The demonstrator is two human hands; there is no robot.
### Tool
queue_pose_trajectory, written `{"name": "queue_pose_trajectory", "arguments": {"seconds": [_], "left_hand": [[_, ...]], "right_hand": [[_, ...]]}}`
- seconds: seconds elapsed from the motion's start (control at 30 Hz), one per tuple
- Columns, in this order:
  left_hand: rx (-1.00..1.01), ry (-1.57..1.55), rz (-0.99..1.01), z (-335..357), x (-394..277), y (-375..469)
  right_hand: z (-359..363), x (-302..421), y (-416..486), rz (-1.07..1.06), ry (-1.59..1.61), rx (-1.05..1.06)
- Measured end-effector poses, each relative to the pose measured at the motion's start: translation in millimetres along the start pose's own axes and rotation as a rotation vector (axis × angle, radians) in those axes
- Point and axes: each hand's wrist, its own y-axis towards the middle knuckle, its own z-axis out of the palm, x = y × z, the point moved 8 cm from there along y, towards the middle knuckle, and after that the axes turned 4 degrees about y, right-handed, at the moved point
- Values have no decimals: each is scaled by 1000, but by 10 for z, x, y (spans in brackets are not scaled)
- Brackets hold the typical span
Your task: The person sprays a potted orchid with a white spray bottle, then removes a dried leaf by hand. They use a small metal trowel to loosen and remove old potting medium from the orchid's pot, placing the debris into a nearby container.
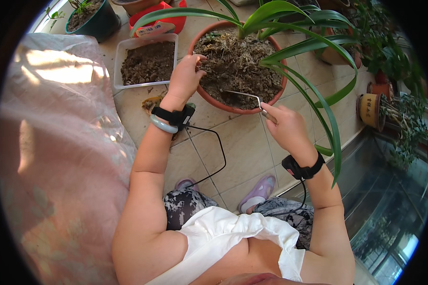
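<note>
A round terracotta-coloured pot of crumbly brown soil stands before me, with long strap-leaved green plants growing from its far and right parts. My right hand grips the handle of a bent metal hand tool at the near right rim. Its thin shaft turns left, and the tip lies at the soil near a dark hollow. At the left rim is my left hand, fingers bent over the soil's edge; whether anything is between them is hidden.
A clear plastic tub of soil sits left of the pot. Behind it are a red plastic container and a dark green pot. Draped cloth covers the left side. Several potted plants and a glass panel line the right.
</note>
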Motion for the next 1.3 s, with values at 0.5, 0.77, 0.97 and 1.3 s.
{"name": "queue_pose_trajectory", "arguments": {"seconds": [0.5,0.77,0.97,1.3], "left_hand": [[-22,697,154,23,-170,50],[-145,625,262,194,-262,244],[-105,745,370,396,-349,336],[281,657,343,766,-629,-45]], "right_hand": [[240,124,593,-12,132,-153],[98,-52,784,-5,-9,-306],[180,-5,167,-92,-329,-245],[-80,-188,-265,-10,-290,-93]]}}
